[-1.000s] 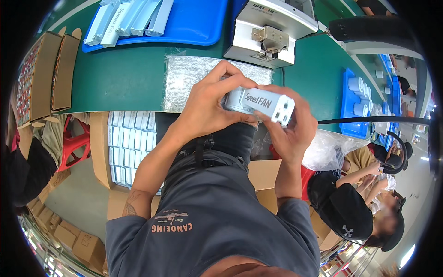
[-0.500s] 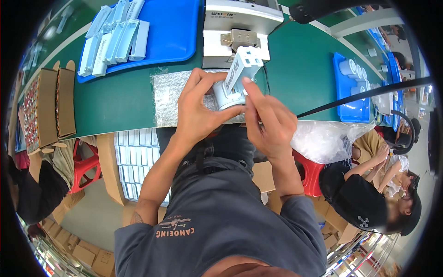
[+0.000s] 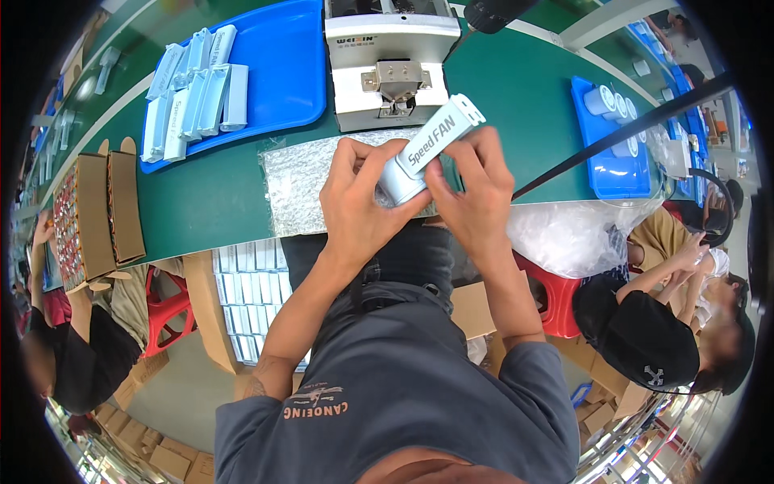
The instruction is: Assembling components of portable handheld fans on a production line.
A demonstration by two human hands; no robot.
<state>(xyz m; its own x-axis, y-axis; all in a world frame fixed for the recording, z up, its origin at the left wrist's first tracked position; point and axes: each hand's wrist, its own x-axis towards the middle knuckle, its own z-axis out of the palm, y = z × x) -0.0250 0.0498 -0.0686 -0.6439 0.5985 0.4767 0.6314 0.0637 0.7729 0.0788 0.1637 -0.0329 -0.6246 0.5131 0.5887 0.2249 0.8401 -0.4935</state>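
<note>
Left hand (image 3: 355, 194) curls round base (image 3: 398, 184), right hand (image 3: 477, 184) clasps handle (image 3: 444, 134) of pale-blue plastic housing (image 3: 426, 152), held tilted over bubble-wrap sheet (image 3: 300, 187) on tabletop (image 3: 197, 214). Likely light, stiff, smooth, perhaps slippery; thin shell might scuff. Best hold: base, handle sides.

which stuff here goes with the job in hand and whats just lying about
Likely the job's:
blue part, in the left hand, right hand against it
similar parts on the left tray
plastic sheet beneath the hands

Likely just about:
red stool, right
plastic bag, right
floor cartons, lower left
</note>
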